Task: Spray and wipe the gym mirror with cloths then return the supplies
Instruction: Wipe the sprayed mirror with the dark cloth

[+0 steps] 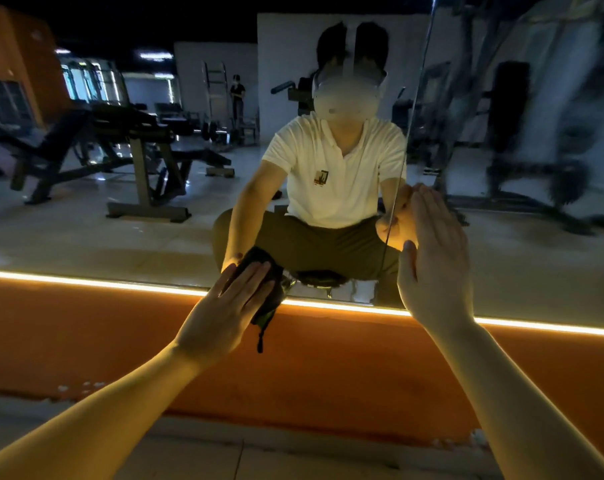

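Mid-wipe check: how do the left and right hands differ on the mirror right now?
The left hand presses a dark cloth against the mirror; the right hand lies bare on the glass. The left hand is low, at the mirror's bottom edge; the right hand is higher, beside the panel seam. Both have straight fingers.

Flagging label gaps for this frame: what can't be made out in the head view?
Dark crumpled cloth: head view, largely covered by the flat left hand; full extent hidden.
Right hand: its back hides the palm, so anything beneath it is unseen.
Hazy right mirror panel: smears blur the reflected gym equipment.
Large wall mirror: top and sides cut off by frame edges.
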`<state>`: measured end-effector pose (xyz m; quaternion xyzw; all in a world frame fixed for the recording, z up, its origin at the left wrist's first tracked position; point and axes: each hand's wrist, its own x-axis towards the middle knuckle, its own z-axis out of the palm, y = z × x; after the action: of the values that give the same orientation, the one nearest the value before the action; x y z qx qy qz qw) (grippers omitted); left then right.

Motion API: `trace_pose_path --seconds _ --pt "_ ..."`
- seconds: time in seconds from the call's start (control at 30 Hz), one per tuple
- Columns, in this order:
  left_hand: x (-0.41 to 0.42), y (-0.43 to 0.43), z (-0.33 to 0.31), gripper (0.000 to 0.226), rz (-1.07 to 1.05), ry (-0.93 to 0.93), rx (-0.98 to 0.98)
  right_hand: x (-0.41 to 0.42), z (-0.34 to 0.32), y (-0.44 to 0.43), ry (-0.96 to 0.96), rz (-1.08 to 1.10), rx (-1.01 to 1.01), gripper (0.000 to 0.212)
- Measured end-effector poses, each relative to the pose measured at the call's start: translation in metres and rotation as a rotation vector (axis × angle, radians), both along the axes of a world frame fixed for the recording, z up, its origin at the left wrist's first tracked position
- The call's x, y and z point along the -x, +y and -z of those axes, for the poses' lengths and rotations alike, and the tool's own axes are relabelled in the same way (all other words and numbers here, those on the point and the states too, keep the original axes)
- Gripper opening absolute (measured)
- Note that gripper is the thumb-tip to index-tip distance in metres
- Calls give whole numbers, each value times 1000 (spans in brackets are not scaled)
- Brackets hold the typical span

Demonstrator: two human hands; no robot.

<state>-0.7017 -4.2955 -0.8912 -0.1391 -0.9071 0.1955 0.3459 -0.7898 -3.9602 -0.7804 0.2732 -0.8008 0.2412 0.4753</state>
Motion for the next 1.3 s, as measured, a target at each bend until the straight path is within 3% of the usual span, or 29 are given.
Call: trace_pose_path --seconds 0.2,0.5,0.7,0.87,1.0,1.1,1.23,1.3 --pt "21 35 0 61 122 72 105 -1 1 11 -50 17 5 61" --pt "60 109 -8 74 257 56 64 3 2 34 -65 57 -44 63" --pt "79 144 -2 67 297 133 44 5 1 39 -46 55 -76 61" --pt "95 159 11 62 342 117 177 6 0 43 -35 45 -78 60" --pt "98 166 9 72 310 28 263 9 0 45 -28 33 -90 59" --pt "92 168 -35 77 311 92 132 12 -4 50 -11 6 -36 57" --pt "97 165 -119 67 235 356 -157 19 -13 60 62 -6 81 52" --pt "99 167 -128 70 221 354 -104 24 -13 62 93 20 109 52"
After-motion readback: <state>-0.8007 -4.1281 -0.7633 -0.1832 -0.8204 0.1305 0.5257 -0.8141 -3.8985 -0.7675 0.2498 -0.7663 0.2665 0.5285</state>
